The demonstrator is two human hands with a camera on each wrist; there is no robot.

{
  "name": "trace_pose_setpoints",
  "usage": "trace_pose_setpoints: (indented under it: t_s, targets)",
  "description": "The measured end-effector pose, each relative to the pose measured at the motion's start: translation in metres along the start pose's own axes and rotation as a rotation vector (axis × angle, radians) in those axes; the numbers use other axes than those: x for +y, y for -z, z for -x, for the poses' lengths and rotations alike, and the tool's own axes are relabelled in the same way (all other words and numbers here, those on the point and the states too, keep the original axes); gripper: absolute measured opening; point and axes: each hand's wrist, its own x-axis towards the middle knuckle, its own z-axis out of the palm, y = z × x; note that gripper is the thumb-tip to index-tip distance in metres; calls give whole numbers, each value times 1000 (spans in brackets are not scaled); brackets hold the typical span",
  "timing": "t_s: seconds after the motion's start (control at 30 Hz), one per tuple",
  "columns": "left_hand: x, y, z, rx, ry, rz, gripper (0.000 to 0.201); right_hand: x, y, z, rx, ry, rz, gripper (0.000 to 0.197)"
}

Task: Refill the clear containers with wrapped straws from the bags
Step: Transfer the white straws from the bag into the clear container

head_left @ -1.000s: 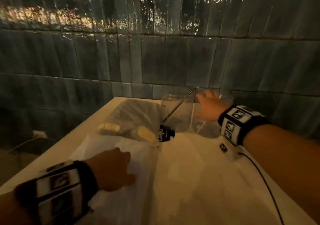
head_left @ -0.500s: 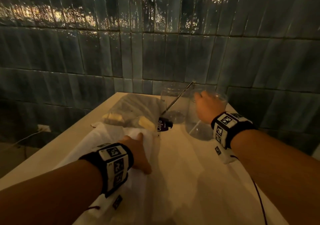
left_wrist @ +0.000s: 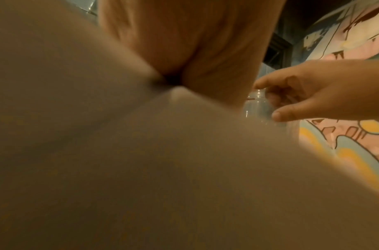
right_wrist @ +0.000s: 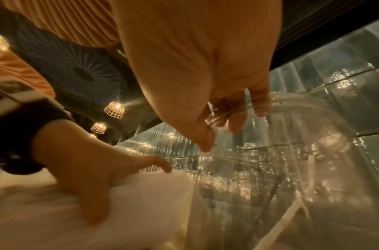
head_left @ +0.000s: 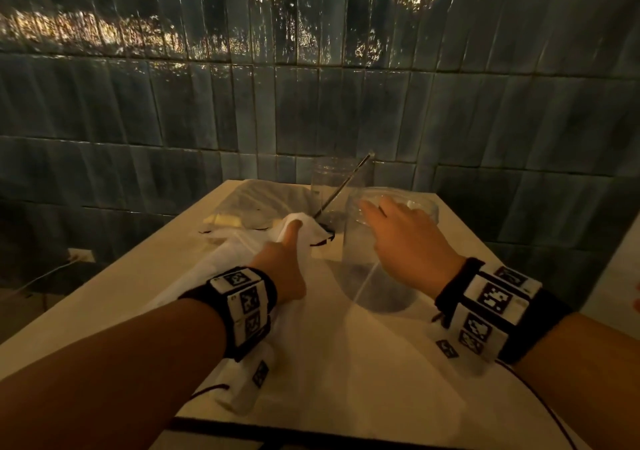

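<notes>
A white bag of wrapped straws (head_left: 308,233) lies along the table's left half. My left hand (head_left: 287,255) grips it near its far end, which is raised off the table; the right wrist view shows the same hand (right_wrist: 94,170) on the bag (right_wrist: 152,191). My right hand (head_left: 398,238) holds a clear container (head_left: 360,262) by the rim, fingers inside and thumb outside (right_wrist: 214,128). One white wrapped straw (head_left: 367,281) leans inside it. The bag (left_wrist: 184,169) fills most of the left wrist view.
A second clear container (head_left: 329,179) with one dark straw (head_left: 346,183) stands at the back by the tiled wall (head_left: 311,103). A clear bag of dark straws (head_left: 256,200) lies back left. The pale table (head_left: 104,311) drops off on the left, right and front.
My right hand has drawn the clear container nearer to me. My left hand has slid forward along the white bag and lifted its far end.
</notes>
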Motion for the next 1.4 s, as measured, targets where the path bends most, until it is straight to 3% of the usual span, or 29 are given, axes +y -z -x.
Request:
trace_pose_setpoints:
  t_s: [0.13,0.23,0.3,0.4,0.5,0.57,0.6,0.67,0.73,0.8,0.87,0.9,0.97,1.0,1.07,1.1,1.17,1.3,1.4]
  targets:
    - [8,0,4,137,-30,89,108,-10,10,14,-1,-2,11,63]
    - [12,7,10,232,-69,228,109,-22,21,19,155,87,-40,55]
    - [17,10,13,345,-105,343,113,-36,28,19,200,111,-275,51]
    - [23,12,23,462,-183,608,111,-58,38,12,22,-29,-803,49]
    - [25,8,42,600,-432,699,86,-66,37,-4,-182,-224,-1301,64]
    - [20,0,50,505,-538,718,76,-70,35,-14,-222,-314,-1482,84]
    - [16,-5,55,401,-541,701,85,-71,33,-17,-190,-341,-1522,88]
    - [8,-5,66,331,-548,474,115,-75,29,-20,-87,-361,-1528,79]
    - [-6,2,72,362,-576,417,105,-75,27,-20,16,-395,-1474,61]
    - [-16,14,73,539,-567,483,75,-70,26,-19,121,-406,-1416,52]
    - [-25,27,60,751,-398,552,73,-64,28,-17,190,-366,-1359,50]
    - [-27,35,54,782,-292,637,81,-61,30,-16,206,-338,-1338,51]
    - [-33,53,42,599,-194,954,89,-57,32,-14,212,-301,-1329,50]
    - [-37,60,37,445,-196,1106,83,-57,33,-13,210,-288,-1334,47]
    - [-41,66,33,234,-274,1176,57,-61,31,-10,193,-297,-1343,44]
    - [-40,66,32,177,-315,1135,49,-64,28,-8,172,-316,-1353,44]
    - [-34,60,34,116,-375,1006,53,-70,20,-3,109,-360,-1369,53]
    - [-26,48,35,210,-392,859,72,-72,2,10,-38,-423,-1321,59]
    - [-30,46,32,416,-334,778,93,-63,9,15,-231,-296,-1084,52]
